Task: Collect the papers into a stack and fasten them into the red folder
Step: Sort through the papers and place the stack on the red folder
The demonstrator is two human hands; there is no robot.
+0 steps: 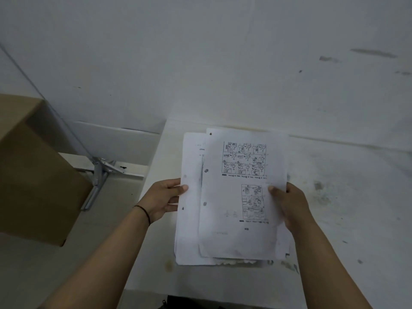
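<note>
Papers [236, 197]: white, hole-punched, comic-printed, unevenly stacked.

The papers [236, 219] are white, and the top sheet carries black-line comic panels with small black captions and dark round punch holes along its left edge. The desk [347, 197] under them is off-white with grey smudges and dark specks, and the wall [200, 63] behind is pale grey-white with a few dark streaks. A plain brown cardboard box [33, 175] stands at the left, and a thin black band [146, 214] circles the wrist.

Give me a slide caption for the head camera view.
Both hands, left hand and right hand, hold an uneven stack of papers over a white table.
</note>
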